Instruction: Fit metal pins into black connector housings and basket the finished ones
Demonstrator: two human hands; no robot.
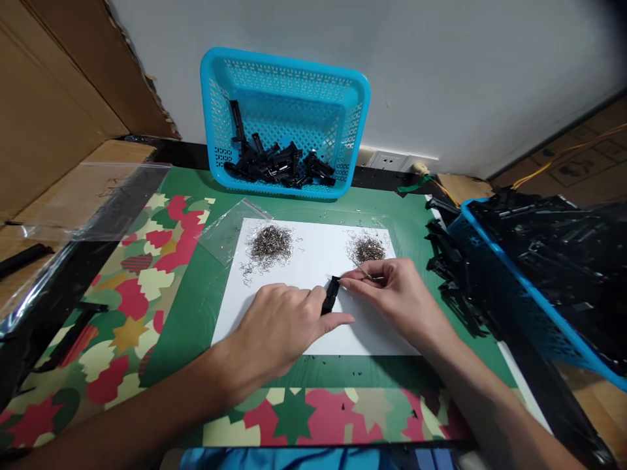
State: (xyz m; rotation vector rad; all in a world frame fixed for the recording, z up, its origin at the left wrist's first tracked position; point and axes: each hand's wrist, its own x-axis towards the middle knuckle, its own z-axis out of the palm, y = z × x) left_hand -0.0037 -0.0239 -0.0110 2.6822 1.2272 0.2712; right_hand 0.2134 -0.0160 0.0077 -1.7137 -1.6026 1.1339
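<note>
- L hand: fingers curled round the black part, thumb extended along near side; part is gripped, far end sticking out toward my R.
- R hand: thumb + index pinched tog. right at part's far end; slim metal tool held in same hand, slanting up-left. Can't tell if a tiny metal pc is also btwn fingertips, too small.
- Part loc: held over middle of white sheet, btwn left pile & right pile of small metal pcs, a bit nearer me; R pile is closer to it.
- Step (my read): fine fingertip work at part's end, prob. w/ a small metal pc; can't confirm any pc is seated.
- Next move calls for (judgement): L grip firm so end doesn't tip, R fingertips lined up w/ end, light pressure; small pcs would slip easily.
- Around: blue basket at back w/ black parts inside; 2nd basket to my R, heaped w/ more; loose black parts just beside it on green board.
</note>
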